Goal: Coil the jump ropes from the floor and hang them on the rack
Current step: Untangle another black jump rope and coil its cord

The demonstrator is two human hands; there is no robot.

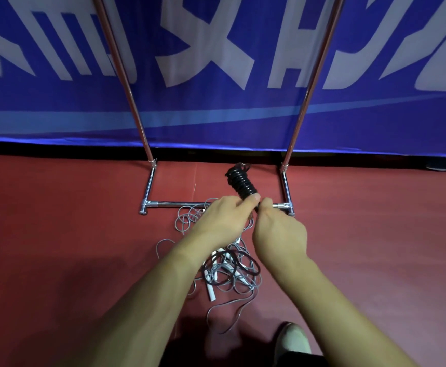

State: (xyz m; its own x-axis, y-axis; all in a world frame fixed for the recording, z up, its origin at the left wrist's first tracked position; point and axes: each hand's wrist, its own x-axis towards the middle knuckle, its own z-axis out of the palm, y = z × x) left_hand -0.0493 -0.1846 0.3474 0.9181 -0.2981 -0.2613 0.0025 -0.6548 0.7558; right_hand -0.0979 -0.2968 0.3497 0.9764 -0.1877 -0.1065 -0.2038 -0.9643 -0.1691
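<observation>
Red floor fills the lower view, with a pale shoe at 5 o'clock. Beyond it, a tangled pile of grey ropes lies at the centre. Above the pile, the left hand grips the lower end of the black rope, which is wound in a tight coil pointing to 12 o'clock. The right hand pinches the same end. I judge the loose end needs a firm tuck, otherwise the coil may spring open before it reaches the rack at 12 o'clock.
</observation>
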